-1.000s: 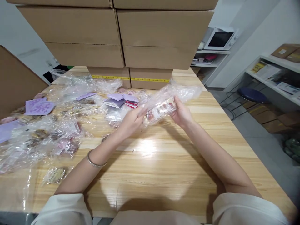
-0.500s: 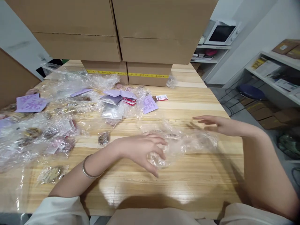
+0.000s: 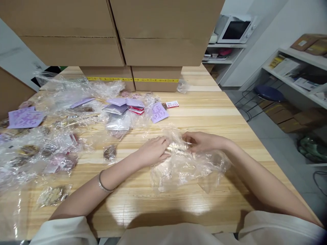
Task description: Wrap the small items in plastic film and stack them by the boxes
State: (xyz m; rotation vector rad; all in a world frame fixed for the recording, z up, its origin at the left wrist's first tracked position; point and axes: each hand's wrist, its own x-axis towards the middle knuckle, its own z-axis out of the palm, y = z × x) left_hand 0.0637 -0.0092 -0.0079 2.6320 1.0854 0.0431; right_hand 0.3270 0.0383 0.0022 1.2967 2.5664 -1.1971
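Observation:
A crumpled clear plastic bag (image 3: 182, 166) lies on the wooden table (image 3: 143, 207) in front of me. My left hand (image 3: 155, 149), with a bangle (image 3: 103, 182) on its forearm, grips the bag's left upper part with curled fingers. On the other side, my right hand (image 3: 203, 141) pinches the bag's upper right, its fingertips partly hidden by the film. Left of my left hand lies a small clear packet with brown contents (image 3: 110, 153). Another packet with pale pieces (image 3: 53, 195) rests near my left forearm.
Plastic-wrapped items (image 3: 48, 149) heap up on the left, with purple packets (image 3: 159, 112) and a small red-and-white box (image 3: 172, 104) farther back. Large cardboard boxes (image 3: 158, 51) stand at the table's far side. A stool (image 3: 269, 93) and shelves (image 3: 281, 54) are to the right.
Both hands, spread above the bag before, have come together and closed on its film. My right hand moved left; the bag is bunched up and spread nearer to me. The view shifted slightly.

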